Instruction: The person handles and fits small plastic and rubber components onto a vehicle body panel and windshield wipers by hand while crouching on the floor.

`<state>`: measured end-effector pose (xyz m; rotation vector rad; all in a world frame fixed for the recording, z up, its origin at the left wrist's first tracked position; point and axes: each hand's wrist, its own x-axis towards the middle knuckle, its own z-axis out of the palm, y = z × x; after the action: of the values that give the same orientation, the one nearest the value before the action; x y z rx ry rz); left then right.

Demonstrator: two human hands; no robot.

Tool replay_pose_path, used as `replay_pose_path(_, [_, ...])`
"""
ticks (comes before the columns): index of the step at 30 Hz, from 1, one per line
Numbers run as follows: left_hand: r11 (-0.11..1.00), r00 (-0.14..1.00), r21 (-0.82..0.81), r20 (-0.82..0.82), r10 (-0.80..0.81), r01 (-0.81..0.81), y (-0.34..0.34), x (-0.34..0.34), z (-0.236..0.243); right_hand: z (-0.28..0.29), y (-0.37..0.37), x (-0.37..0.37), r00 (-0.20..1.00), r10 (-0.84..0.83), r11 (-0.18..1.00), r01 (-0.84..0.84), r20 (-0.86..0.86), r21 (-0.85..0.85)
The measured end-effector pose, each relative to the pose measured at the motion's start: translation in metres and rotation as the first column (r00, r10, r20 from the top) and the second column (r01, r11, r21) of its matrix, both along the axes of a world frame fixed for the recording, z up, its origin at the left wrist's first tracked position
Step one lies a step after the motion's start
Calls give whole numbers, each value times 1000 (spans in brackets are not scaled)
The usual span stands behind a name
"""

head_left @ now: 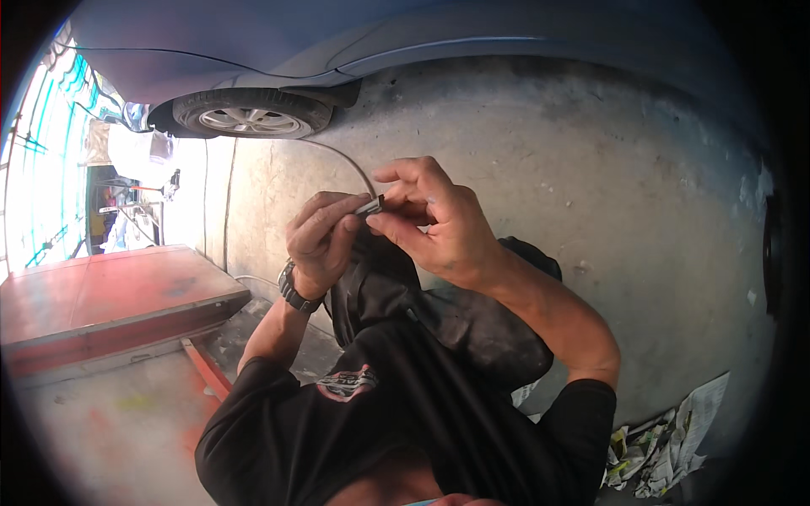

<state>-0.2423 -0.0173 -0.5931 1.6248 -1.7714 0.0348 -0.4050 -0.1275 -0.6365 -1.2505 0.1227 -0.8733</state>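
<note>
My left hand [321,236], with a dark watch at the wrist, pinches a small metal piece [369,206] between thumb and fingers. My right hand [439,223] is curled at the same piece, its thumb tip at the lower end and its index finger raised. A thin grey hose [337,153] curves from beside the car wheel to my hands; I cannot tell whether it joins the metal piece. My black-clothed legs [472,337] are below my hands.
A grey-blue car body [422,25] with a wheel [245,118] spans the top. A red paint-stained cabinet [118,295] stands at left, with a bright grille [38,160] behind it. Crumpled newspaper [675,438] lies on the concrete floor [641,219] at lower right.
</note>
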Motion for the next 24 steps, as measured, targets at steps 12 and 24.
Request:
replay_pose_path(12, [1000, 999, -11, -47, -10, 9, -1, -5, -7, 8, 0, -11, 996, -17, 999, 20, -89, 25])
replay_pose_path(24, [969, 973, 244, -230, 17, 40, -2, 7, -7, 5, 6, -40, 887, -115, 980, 176, -446, 97])
